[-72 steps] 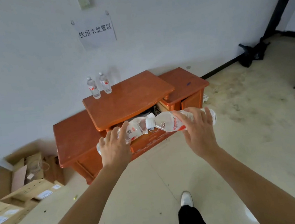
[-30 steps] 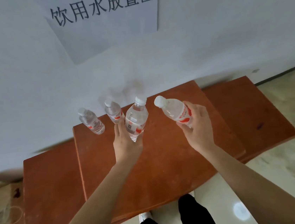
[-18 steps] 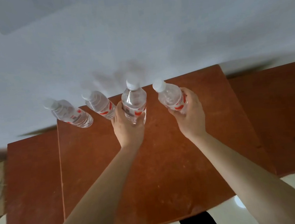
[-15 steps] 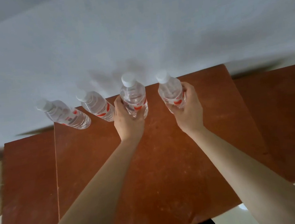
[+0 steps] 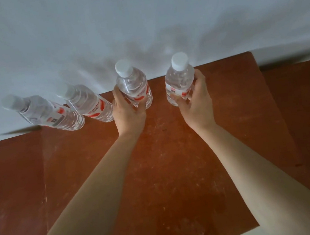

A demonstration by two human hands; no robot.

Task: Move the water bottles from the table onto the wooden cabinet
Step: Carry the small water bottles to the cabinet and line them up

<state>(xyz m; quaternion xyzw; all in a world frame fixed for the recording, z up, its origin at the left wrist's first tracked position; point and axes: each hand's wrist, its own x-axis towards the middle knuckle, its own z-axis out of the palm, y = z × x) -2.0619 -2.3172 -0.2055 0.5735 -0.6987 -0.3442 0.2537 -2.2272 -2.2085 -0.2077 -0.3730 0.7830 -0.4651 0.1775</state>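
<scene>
Left hand [image 5: 128, 112] wraps third bottle [image 5: 134, 86], right hand [image 5: 194, 101] wraps fourth bottle [image 5: 179, 79] — both upright at cabinet [image 5: 165, 164] back edge. Two more bottles [image 5: 45, 112] stand left, by white wall [image 5: 139, 22] — scuffed red-brown top.

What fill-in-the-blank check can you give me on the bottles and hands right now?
1. The row of water bottles at the back of the wooden cabinet numbers ____.
2. Counting from the left, the left hand grips bottle number ____.
3. The right hand grips the rightmost bottle, whose cap is ____.
Missing words: four; three; white.
</scene>
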